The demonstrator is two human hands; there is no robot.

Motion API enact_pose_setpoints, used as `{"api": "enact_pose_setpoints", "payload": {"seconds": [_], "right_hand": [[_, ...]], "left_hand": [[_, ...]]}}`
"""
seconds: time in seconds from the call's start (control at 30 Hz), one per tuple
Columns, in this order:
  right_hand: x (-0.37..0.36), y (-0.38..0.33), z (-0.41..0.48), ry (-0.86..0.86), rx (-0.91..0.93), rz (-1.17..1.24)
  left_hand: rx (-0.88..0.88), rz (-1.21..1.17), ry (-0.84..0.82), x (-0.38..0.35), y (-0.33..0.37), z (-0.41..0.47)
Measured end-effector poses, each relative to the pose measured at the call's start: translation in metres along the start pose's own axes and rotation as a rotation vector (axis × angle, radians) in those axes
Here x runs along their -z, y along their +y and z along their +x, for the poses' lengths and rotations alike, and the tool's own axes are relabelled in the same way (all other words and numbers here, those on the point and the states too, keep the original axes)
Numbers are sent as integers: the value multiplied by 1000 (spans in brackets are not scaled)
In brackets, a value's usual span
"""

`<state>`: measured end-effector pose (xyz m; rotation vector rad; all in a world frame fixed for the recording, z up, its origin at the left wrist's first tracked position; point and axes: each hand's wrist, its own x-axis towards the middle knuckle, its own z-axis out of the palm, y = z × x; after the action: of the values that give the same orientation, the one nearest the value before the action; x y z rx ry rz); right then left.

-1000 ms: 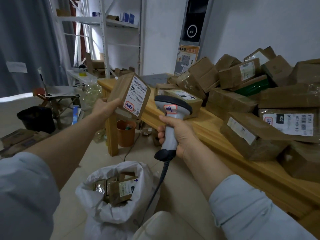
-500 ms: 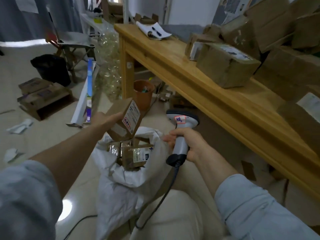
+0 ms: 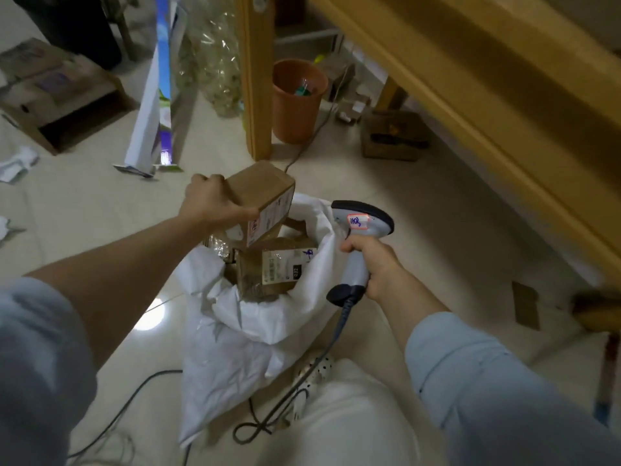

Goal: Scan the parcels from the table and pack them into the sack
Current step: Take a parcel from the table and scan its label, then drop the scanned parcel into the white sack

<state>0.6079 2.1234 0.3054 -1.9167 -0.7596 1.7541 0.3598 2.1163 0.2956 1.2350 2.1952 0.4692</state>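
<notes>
Over the tiled floor (image 3: 420, 196), left hand (image 3: 208, 203) grips a tilted parcel (image 3: 260, 200), label facing right, above the sack (image 3: 235, 331); right hand (image 3: 376, 267) clenches scanner (image 3: 361, 227).

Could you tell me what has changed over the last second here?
The left hand carried the parcel from scanning height down to the mouth of the sack, above the parcels already inside. It still grips it. The right hand still holds the scanner.

I am seeing an orange bin (image 3: 297, 99) standing beside a wooden leg (image 3: 257, 79), an open cardboard box (image 3: 60, 92) lying at far left, and a long white-and-blue carton (image 3: 156, 85) leaning between them.
</notes>
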Motion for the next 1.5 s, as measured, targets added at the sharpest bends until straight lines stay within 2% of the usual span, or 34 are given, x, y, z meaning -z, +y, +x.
{"api": "enact_pose_setpoints", "payload": {"seconds": [0.33, 0.53, 0.67, 0.83, 0.93, 1.13, 1.33, 1.4, 1.5], "right_hand": [[-22, 13, 66, -65, -34, -126], [-17, 12, 80, 4, 32, -214], [0, 9, 80, 52, 61, -71], [22, 6, 79, 88, 80, 126], [31, 5, 78, 66, 82, 16], [10, 27, 72, -98, 29, -94], [2, 36, 83, -83, 51, -236], [6, 34, 84, -66, 58, -203], [13, 25, 81, 3, 66, -9]], "left_hand": [[-160, 196, -73, -24, -5, 28], [-218, 264, -96, -26, -1, 30], [-293, 330, -96, -32, 11, 29], [-434, 542, -189, -47, 28, 24], [-443, 577, -195, -57, 29, 22], [-403, 593, -183, -60, 18, 24], [-411, 613, -184, -60, 14, 28], [-443, 646, -181, -59, 16, 27], [-518, 697, -159, -62, 22, 25]]}}
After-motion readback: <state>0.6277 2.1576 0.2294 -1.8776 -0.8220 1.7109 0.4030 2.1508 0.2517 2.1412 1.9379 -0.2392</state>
